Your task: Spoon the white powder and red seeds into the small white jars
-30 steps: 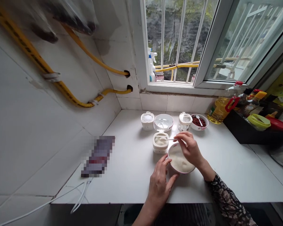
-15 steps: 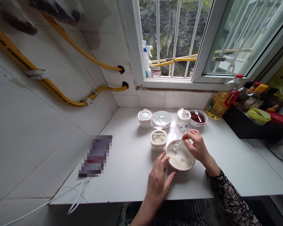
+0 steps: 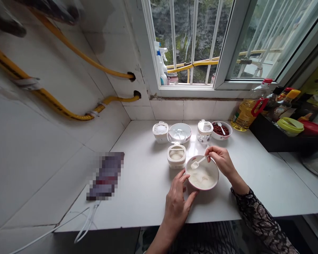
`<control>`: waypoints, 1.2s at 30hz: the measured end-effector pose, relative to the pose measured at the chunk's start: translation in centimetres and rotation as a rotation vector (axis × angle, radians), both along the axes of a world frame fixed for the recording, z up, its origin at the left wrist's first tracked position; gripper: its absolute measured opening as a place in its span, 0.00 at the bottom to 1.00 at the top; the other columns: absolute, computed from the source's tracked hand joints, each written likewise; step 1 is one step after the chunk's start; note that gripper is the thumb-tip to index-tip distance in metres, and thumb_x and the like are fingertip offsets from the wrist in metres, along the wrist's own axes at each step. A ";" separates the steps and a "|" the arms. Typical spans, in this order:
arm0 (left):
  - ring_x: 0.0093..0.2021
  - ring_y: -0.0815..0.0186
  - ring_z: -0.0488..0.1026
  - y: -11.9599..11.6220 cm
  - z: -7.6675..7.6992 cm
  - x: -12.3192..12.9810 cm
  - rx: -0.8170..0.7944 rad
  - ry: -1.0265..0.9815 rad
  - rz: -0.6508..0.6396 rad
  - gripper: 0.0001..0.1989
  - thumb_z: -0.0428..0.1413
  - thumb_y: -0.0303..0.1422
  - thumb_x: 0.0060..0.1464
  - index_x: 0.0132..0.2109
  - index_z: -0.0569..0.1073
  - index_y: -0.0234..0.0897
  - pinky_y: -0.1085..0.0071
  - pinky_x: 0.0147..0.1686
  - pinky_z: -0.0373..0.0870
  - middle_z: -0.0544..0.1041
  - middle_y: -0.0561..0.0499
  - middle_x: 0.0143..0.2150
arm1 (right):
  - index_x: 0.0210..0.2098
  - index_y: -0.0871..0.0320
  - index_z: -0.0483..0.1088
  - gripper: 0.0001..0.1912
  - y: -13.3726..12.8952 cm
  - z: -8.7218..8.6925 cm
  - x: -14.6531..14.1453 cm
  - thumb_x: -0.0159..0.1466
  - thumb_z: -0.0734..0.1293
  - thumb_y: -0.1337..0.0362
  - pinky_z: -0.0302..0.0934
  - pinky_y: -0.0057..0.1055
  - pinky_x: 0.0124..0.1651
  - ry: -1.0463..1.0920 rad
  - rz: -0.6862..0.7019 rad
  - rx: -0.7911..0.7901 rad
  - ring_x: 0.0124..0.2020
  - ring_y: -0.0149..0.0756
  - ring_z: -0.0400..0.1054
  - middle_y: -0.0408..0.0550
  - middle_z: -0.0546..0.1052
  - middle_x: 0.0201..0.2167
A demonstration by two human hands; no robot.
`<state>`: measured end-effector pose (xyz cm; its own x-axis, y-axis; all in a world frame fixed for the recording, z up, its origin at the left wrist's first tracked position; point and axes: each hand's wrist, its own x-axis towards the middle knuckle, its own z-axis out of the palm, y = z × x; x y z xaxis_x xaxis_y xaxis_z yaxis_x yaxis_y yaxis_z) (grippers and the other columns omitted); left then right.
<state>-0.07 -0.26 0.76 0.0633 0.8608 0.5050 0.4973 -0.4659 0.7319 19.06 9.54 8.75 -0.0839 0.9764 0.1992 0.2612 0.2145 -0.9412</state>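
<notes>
A white bowl (image 3: 216,179) with pale powdery contents (image 3: 202,180) stands on the white counter (image 3: 137,190). My left hand (image 3: 177,199) steadies its left and near side, thumb and fingers spread along the rim. Pinched in my right hand (image 3: 220,160) is a small white spoon (image 3: 200,161), its scoop over the back left of the bowl's inside. Just left of the bowl sits a white jar (image 3: 176,161) with its lid raised and pale contents.
Behind are a white jar (image 3: 160,135), a bowl (image 3: 187,131), a clear jar (image 3: 204,135) and a bowl of red beans (image 3: 219,137) with a spoon. An oil bottle (image 3: 243,113) and a black box (image 3: 265,139) stand right. A blurred dark object (image 3: 106,176) lies left.
My right hand has shifted slightly, and the spoon's scoop has moved a little left and shows more clearly. The powder lies flatter in the bowl. The camera view has shifted slightly.
</notes>
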 end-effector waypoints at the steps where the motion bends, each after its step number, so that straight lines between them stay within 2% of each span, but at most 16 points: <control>1: 0.57 0.55 0.73 0.0 0.0 0.0 0.000 0.002 0.001 0.20 0.57 0.28 0.59 0.57 0.65 0.41 0.66 0.37 0.81 0.70 0.39 0.61 | 0.23 0.56 0.71 0.08 0.1 0.0 0.0 0.54 0.62 0.64 0.59 0.33 0.35 0.044 0.007 -0.032 0.23 0.34 0.64 0.41 0.71 0.16; 9: 0.57 0.54 0.74 0.0 0.0 0.0 -0.012 0.007 -0.010 0.21 0.57 0.27 0.59 0.57 0.64 0.42 0.65 0.37 0.81 0.69 0.39 0.62 | 0.21 0.57 0.73 0.07 0.5 -0.1 -0.2 0.49 0.64 0.62 0.59 0.33 0.36 0.204 0.006 -0.179 0.22 0.33 0.63 0.40 0.71 0.14; 16: 0.57 0.54 0.74 0.0 0.1 0.0 -0.002 0.006 -0.018 0.22 0.57 0.26 0.58 0.58 0.64 0.42 0.66 0.37 0.81 0.70 0.39 0.61 | 0.25 0.57 0.73 0.07 0.6 -0.2 -0.6 0.52 0.65 0.61 0.62 0.36 0.38 0.250 -0.015 -0.147 0.24 0.36 0.67 0.42 0.72 0.16; 19: 0.57 0.54 0.74 0.0 0.1 0.0 0.002 0.007 -0.012 0.22 0.57 0.27 0.59 0.59 0.64 0.42 0.66 0.38 0.81 0.70 0.39 0.61 | 0.31 0.57 0.73 0.07 0.1 0.0 -1.6 0.57 0.66 0.60 0.65 0.37 0.40 0.233 -0.013 -0.042 0.28 0.37 0.70 0.44 0.76 0.21; 21: 0.58 0.55 0.74 -0.1 0.1 0.0 -0.005 0.003 -0.013 0.22 0.56 0.27 0.59 0.59 0.64 0.42 0.65 0.39 0.81 0.70 0.39 0.62 | 0.35 0.56 0.73 0.08 -0.2 0.1 -2.4 0.62 0.65 0.60 0.66 0.37 0.42 0.153 -0.007 0.093 0.31 0.38 0.73 0.45 0.79 0.26; 24: 0.58 0.55 0.73 -0.1 0.1 0.0 -0.016 -0.009 -0.017 0.22 0.56 0.27 0.60 0.59 0.64 0.42 0.65 0.39 0.81 0.70 0.39 0.62 | 0.38 0.54 0.74 0.07 -0.6 0.1 -3.2 0.67 0.62 0.64 0.64 0.41 0.49 -0.111 0.034 0.402 0.39 0.41 0.74 0.47 0.81 0.31; 27: 0.58 0.55 0.74 -0.1 0.1 0.0 -0.018 -0.012 -0.021 0.22 0.57 0.27 0.59 0.59 0.64 0.42 0.65 0.39 0.81 0.70 0.39 0.62 | 0.38 0.53 0.74 0.11 -0.7 0.0 -3.4 0.67 0.60 0.70 0.58 0.48 0.58 -0.339 0.116 0.652 0.44 0.42 0.75 0.46 0.81 0.31; 29: 0.58 0.54 0.73 -0.1 0.1 -0.1 -0.018 -0.007 -0.023 0.22 0.57 0.27 0.59 0.59 0.63 0.42 0.65 0.40 0.81 0.69 0.39 0.62 | 0.39 0.52 0.74 0.12 -0.8 0.1 -3.2 0.67 0.60 0.71 0.57 0.49 0.60 -0.369 0.094 0.679 0.43 0.42 0.75 0.46 0.81 0.31; 31: 0.58 0.54 0.73 -0.1 0.2 -0.1 -0.021 -0.003 -0.023 0.23 0.57 0.27 0.59 0.59 0.63 0.43 0.64 0.40 0.81 0.69 0.39 0.62 | 0.39 0.52 0.74 0.11 -1.0 0.3 -2.7 0.68 0.60 0.69 0.59 0.48 0.58 -0.328 0.016 0.634 0.42 0.43 0.75 0.46 0.81 0.32; 36: 0.58 0.54 0.73 -0.1 0.1 0.0 -0.028 -0.008 -0.013 0.22 0.57 0.28 0.59 0.58 0.64 0.43 0.64 0.40 0.80 0.69 0.39 0.62 | 0.34 0.52 0.72 0.09 -0.9 0.3 -0.8 0.65 0.61 0.67 0.63 0.43 0.51 -0.230 -0.118 0.504 0.39 0.44 0.71 0.43 0.77 0.23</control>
<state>-0.09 -0.39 0.84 0.0706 0.8738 0.4812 0.4853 -0.4516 0.7487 18.31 8.67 9.08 -0.0767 0.7707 0.6326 0.4971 0.5795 -0.6458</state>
